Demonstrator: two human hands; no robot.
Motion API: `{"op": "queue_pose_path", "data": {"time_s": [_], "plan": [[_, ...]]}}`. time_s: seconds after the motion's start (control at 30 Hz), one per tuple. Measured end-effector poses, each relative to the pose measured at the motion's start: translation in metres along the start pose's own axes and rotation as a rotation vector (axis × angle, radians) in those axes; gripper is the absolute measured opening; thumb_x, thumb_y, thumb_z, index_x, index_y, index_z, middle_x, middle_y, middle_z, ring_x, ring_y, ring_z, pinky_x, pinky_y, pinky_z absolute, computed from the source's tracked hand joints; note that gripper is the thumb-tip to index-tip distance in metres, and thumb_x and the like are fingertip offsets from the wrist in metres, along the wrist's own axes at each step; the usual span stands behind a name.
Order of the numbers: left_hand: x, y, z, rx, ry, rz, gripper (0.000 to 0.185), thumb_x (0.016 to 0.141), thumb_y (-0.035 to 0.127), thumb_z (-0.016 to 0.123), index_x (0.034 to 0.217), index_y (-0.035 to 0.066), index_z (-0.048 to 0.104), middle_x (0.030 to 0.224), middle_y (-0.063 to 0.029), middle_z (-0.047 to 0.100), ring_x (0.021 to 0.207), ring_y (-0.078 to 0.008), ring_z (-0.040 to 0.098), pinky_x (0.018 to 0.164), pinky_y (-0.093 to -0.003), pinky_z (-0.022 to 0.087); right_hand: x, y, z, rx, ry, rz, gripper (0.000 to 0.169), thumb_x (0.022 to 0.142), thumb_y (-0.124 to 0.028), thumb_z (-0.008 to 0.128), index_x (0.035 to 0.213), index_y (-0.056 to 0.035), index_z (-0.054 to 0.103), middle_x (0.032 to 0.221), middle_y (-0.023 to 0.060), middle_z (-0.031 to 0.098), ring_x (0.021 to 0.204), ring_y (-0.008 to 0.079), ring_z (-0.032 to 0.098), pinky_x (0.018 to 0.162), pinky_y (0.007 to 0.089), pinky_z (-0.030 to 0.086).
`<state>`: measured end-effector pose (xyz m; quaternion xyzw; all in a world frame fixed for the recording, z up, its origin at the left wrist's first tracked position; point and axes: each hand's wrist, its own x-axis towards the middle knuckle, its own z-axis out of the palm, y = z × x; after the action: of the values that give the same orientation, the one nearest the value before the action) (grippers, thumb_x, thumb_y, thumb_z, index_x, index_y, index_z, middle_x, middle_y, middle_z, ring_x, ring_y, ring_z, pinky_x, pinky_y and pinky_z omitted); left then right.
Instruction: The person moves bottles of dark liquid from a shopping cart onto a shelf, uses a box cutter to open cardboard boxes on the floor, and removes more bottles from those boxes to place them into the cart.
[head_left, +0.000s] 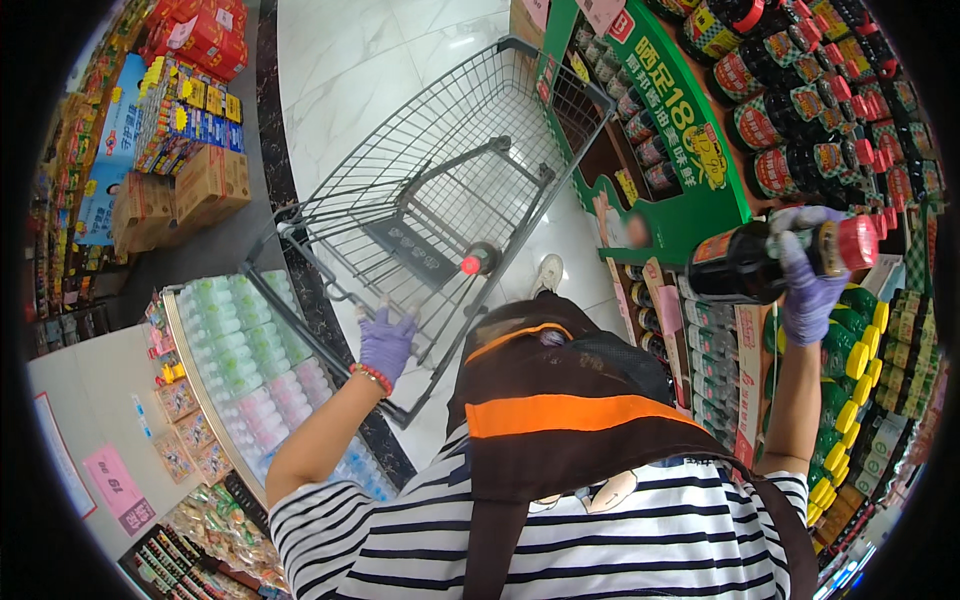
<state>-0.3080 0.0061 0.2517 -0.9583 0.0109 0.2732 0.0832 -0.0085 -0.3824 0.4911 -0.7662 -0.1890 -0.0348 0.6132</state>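
Observation:
In a purple glove, my right hand (810, 277) is closed around the neck of a large dark sauce bottle (731, 262) with a red cap, held tilted beside the green shelf display. Rows of similar red-capped bottles (795, 120) stand on the shelf above it. My left hand (386, 341), also gloved, is spread with its fingers apart over the near end of a grey wire shopping cart (442, 180); whether it touches the wires I cannot tell. A dark bottle with a red cap (484, 259) is in the cart's near part.
Green bottles with yellow caps (840, 405) line the lower right shelves. Wrapped packs of bottles (247, 337) fill a display at the left, beside the cart handle (300, 326). Cardboard boxes (214, 187) sit farther up on the left. My shoe (550, 273) is on the tiled floor beside the cart.

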Motion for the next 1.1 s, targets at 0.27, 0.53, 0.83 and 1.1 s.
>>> {"op": "queue_pose_path", "data": {"time_s": [0.27, 0.53, 0.83, 1.1], "plan": [[0.01, -0.092, 0.017, 0.167, -0.061, -0.094, 0.056, 0.083, 0.028, 0.051, 0.137, 0.026, 0.037, 0.144, 0.002, 0.035, 0.131, -0.0376, 0.03, 0.104, -0.068, 0.011, 0.043, 0.084, 0.024, 0.006, -0.119, 0.273, 0.02, 0.07, 0.002, 0.066, 0.085, -0.0051, 0.056, 0.078, 0.0021, 0.061, 0.072, 0.0101, 0.056, 0.068, 0.0258, 0.047], [0.136, -0.142, -0.055, -0.445, 0.374, -0.388, 0.044, 0.076, 0.021, 0.061, 0.119, 0.014, 0.055, 0.117, -0.0092, 0.058, 0.114, -0.0293, 0.05, 0.097, -0.0505, 0.032, 0.069, 0.155, 0.045, 0.004, -0.243, 0.357, 0.017, 0.066, 0.0, 0.068, 0.079, -0.0045, 0.057, 0.075, 0.0024, 0.06, 0.07, 0.0111, 0.055, 0.068, 0.0259, 0.046], [0.325, -0.026, -0.077, -0.282, 0.164, -0.044, 0.048, 0.08, 0.036, 0.062, 0.123, 0.02, 0.051, 0.112, -0.0018, 0.059, 0.107, -0.0231, 0.053, 0.098, -0.0494, 0.032, 0.098, 0.191, 0.102, -0.171, -0.264, 0.403, 0.022, 0.065, -0.007, 0.072, 0.081, -0.0049, 0.057, 0.071, 0.0043, 0.059, 0.065, 0.0145, 0.057, 0.066, 0.0284, 0.048], [0.389, -0.104, -0.077, -0.227, 0.038, 0.074, 0.026, 0.082, 0.029, 0.058, 0.106, 0.02, 0.062, 0.097, -0.0021, 0.065, 0.095, -0.0216, 0.06, 0.088, -0.0431, 0.04, 0.116, 0.262, 0.174, -0.284, -0.201, 0.398, 0.02, 0.066, -0.015, 0.069, 0.078, -0.0053, 0.056, 0.072, 0.0104, 0.057, 0.068, 0.0283, 0.057, 0.065, 0.0327, 0.049]]}}
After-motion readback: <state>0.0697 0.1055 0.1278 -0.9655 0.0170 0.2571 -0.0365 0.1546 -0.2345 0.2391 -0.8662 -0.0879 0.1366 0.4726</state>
